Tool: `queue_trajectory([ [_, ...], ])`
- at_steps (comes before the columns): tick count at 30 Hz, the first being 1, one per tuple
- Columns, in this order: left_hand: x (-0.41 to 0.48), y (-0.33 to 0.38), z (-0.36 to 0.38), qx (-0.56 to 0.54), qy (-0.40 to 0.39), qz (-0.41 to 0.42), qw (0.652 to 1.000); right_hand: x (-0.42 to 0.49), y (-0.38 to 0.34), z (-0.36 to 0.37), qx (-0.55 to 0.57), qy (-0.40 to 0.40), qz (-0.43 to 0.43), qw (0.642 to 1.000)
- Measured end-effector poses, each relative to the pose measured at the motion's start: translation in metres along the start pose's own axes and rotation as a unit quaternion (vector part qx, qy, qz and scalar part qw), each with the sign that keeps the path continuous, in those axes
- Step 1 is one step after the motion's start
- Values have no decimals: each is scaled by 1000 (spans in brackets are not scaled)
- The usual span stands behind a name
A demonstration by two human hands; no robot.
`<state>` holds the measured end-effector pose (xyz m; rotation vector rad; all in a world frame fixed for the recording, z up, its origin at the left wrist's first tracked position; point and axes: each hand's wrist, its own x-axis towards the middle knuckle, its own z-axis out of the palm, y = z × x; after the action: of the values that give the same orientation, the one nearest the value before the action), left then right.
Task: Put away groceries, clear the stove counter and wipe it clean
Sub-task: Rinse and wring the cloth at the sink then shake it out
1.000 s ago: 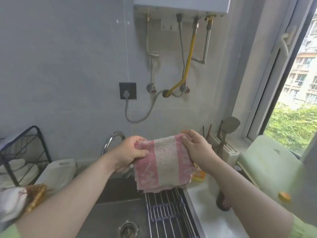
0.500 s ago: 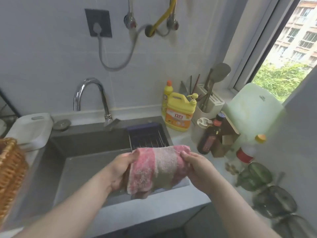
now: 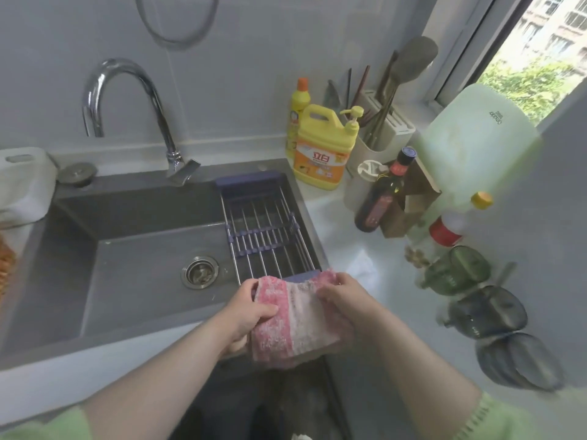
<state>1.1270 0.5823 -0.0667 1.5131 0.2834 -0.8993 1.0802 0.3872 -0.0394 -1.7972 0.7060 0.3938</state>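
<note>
Pink-and-beige, the one cloth [image 3: 295,325] hangs at lower centre of the frame over the sink's [image 3: 127,339] front rim. The left hand [image 3: 251,309] grips its left edge, the right hand [image 3: 343,300] its right edge. Two yellow detergent bottles [image 3: 320,144] stand at upper centre.

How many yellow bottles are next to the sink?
2: a slim bottle with an orange cap against the wall, and a pump jug just in front of it.

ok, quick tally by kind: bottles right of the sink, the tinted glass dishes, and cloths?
yellow bottles: 2
dark bottle: 1
clear bottle: 1
tinted glass dishes: 3
cloth: 1
total: 8
</note>
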Motion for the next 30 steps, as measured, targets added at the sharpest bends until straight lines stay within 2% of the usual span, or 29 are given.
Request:
queue_trajectory([
  [2,6,-4,5,33,41,11,999,11,-1,-2,-30,-17,-13,999],
  [5,14,-7,8,155,129,69,977,31,-4,9,-97,18,-51,994],
  [7,19,-10,10,222,138,78,962,45,-2,18,-161,25,-71,984],
  [10,26,-11,9,265,118,42,956,57,3,24,-201,8,-67,977],
  [12,28,-10,3,243,92,19,966,58,2,19,-236,-2,-73,969],
  [15,28,-17,0,137,47,-26,989,55,8,8,-267,-27,-69,961],
  [18,29,-26,7,170,57,-33,983,52,22,6,-272,-42,-58,960],
  [23,37,-27,14,345,166,38,923,56,30,17,-232,-9,-73,970],
  [30,45,-23,6,441,226,91,864,65,27,26,-185,70,-135,971],
])
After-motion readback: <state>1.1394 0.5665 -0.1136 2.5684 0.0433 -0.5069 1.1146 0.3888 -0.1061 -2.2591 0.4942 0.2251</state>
